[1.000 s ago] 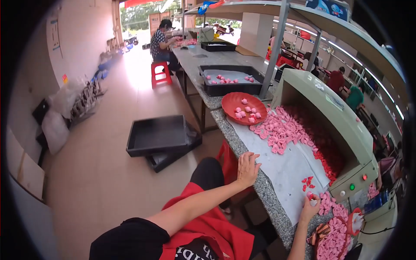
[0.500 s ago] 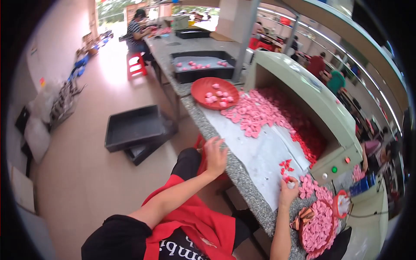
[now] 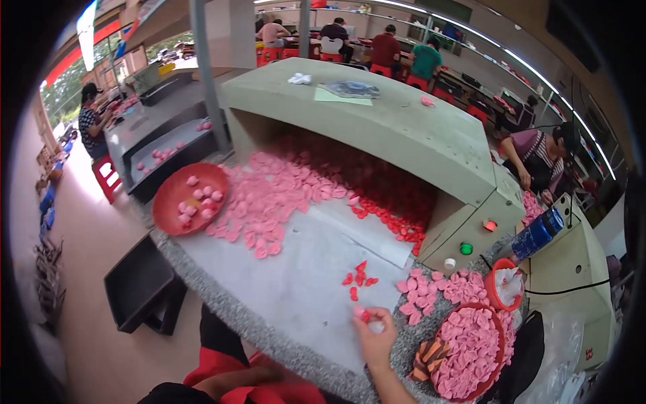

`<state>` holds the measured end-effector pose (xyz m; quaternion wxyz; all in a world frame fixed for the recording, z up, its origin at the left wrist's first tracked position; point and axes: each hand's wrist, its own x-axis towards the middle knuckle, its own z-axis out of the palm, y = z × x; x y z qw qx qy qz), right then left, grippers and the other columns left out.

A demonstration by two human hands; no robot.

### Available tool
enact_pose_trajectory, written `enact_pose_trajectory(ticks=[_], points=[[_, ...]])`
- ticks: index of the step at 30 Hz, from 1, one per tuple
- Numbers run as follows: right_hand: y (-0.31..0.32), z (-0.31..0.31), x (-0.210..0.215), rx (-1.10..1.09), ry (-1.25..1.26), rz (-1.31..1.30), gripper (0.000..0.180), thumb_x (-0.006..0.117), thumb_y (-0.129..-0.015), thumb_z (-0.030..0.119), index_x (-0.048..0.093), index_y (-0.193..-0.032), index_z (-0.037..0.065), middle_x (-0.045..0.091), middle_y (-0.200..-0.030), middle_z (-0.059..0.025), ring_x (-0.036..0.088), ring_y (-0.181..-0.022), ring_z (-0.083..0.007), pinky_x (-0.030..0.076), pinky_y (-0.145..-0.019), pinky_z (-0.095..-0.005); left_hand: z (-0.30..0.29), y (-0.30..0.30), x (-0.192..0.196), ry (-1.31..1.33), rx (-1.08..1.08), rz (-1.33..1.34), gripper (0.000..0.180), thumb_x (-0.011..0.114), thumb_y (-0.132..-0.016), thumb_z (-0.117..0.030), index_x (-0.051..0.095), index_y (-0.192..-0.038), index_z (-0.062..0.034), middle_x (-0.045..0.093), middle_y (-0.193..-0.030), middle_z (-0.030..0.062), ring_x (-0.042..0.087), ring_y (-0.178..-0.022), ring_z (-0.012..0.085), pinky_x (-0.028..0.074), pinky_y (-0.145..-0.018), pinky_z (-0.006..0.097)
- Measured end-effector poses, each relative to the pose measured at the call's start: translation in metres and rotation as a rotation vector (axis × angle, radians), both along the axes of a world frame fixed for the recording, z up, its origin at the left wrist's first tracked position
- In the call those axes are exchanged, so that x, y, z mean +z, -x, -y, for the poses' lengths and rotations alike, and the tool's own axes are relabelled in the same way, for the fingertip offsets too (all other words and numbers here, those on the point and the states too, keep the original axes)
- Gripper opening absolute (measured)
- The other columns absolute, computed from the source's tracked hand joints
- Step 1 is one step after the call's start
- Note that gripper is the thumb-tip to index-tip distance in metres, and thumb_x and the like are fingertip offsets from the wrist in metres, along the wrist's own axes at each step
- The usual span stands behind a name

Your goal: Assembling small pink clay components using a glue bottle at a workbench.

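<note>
My right hand [image 3: 378, 340] is closed in a pinch above the white sheet [image 3: 296, 283], near the table's front edge. Between thumb and forefinger is a small pink-and-red petal bud [image 3: 363, 314]; a whitish round bit [image 3: 377, 326] shows inside the curl of the fingers. Just beyond it lie several loose red petals [image 3: 360, 277]. My left hand [image 3: 266, 374] is low by my lap, below the table edge against the red apron, its fingers blurred and dim. To the right, a red basket [image 3: 500, 357] is heaped with pink petals [image 3: 471, 347].
A pale green machine [image 3: 377, 114] covers a spread of pink petals [image 3: 269, 195] and red petals [image 3: 397, 222]. A red plate [image 3: 165, 209] holds pink buds. Nearby are a red cup [image 3: 494, 286], a blue can [image 3: 538, 232] and black trays [image 3: 138, 283] on the floor. Other people sit working beyond.
The view has swung to the right. My left hand has dropped from beside the table edge to my lap. My right hand still pinches the bud near the red petals.
</note>
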<state>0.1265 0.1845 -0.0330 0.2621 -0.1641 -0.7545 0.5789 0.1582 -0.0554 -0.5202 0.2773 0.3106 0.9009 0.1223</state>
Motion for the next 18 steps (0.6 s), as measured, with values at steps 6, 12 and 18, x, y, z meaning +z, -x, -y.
enact_pose_trajectory(ticks=[6, 12, 18], points=[[-0.005, -0.013, -0.006, -0.146, -0.104, -0.08, 0.024, 0.071, -0.061, -0.003, 0.058, -0.08, 0.003, 0.059, -0.078, -0.0083, 0.057, -0.068, -0.0148, 0.046, -0.063, -0.0248, -0.091, 0.108, 0.041, -0.064, -0.196, 0.087, 0.028, 0.051, -0.076, -0.026, 0.06, -0.092, -0.0053, 0.059, -0.084, 0.0147, 0.056, -0.08, 0.0296, 0.043, -0.073, 0.045], [-0.021, -0.024, 0.01, -0.099, -0.119, 0.139, 0.026, 0.066, -0.067, -0.007, 0.053, -0.086, 0.004, 0.052, -0.087, -0.0089, 0.053, -0.074, -0.0171, 0.044, -0.067, -0.0252, -0.073, 0.124, 0.087, -0.072, -0.298, 0.176, 0.029, 0.048, -0.079, -0.026, 0.057, -0.1, -0.0075, 0.057, -0.096, 0.0133, 0.054, -0.09, 0.0253, 0.042, -0.078, 0.041], [0.003, -0.015, 0.014, -0.081, -0.365, -0.088, 0.02, 0.07, -0.062, -0.002, 0.059, -0.077, 0.004, 0.057, -0.076, -0.0086, 0.057, -0.067, -0.0175, 0.044, -0.059, -0.0241, 0.004, 0.167, 0.164, -0.094, -0.374, 0.16, 0.032, 0.046, -0.082, -0.026, 0.054, -0.108, -0.0098, 0.055, -0.107, 0.0118, 0.052, -0.1, 0.0211, 0.04, -0.084, 0.038]])
